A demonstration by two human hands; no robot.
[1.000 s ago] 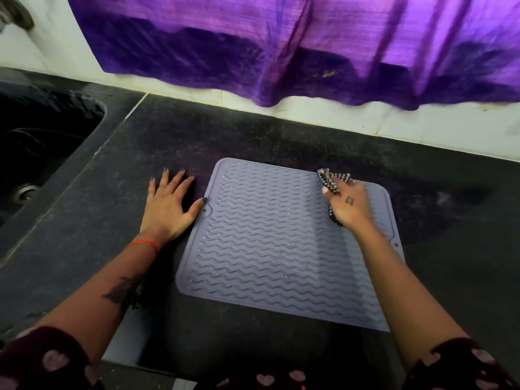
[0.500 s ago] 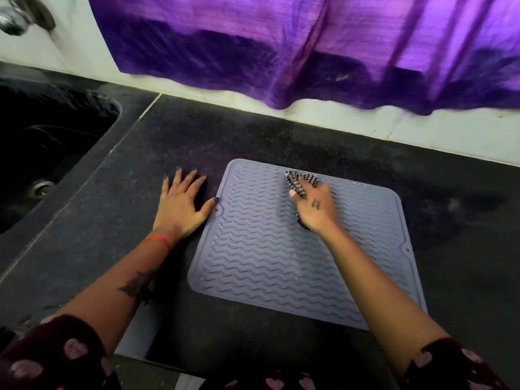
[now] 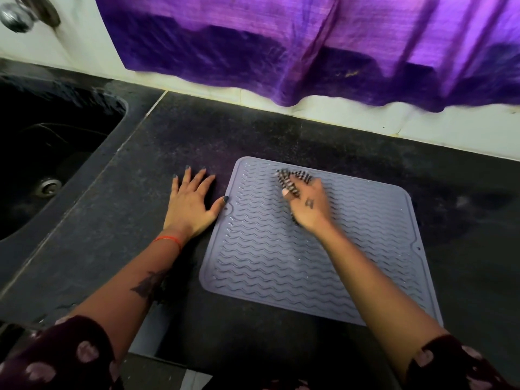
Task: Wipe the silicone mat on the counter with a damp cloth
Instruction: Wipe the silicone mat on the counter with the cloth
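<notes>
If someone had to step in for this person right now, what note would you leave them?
Left hand: flat on the counter, thumb touching the mat's left edge.
Right hand: holds the checked cloth against the far middle of the mat.
Done: cannot tell how much has been wiped.
Left: wipe the near half and both sides.

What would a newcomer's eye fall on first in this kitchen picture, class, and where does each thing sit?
First the bright purple curtain hanging along the wall above the dark counter. Then the grey wavy-ribbed silicone mat lying flat on the counter, where the right hand holds a checked cloth near the mat's far edge. The left hand lies flat on the counter beside the mat, thumb touching its edge, with a black sink further left.
</notes>
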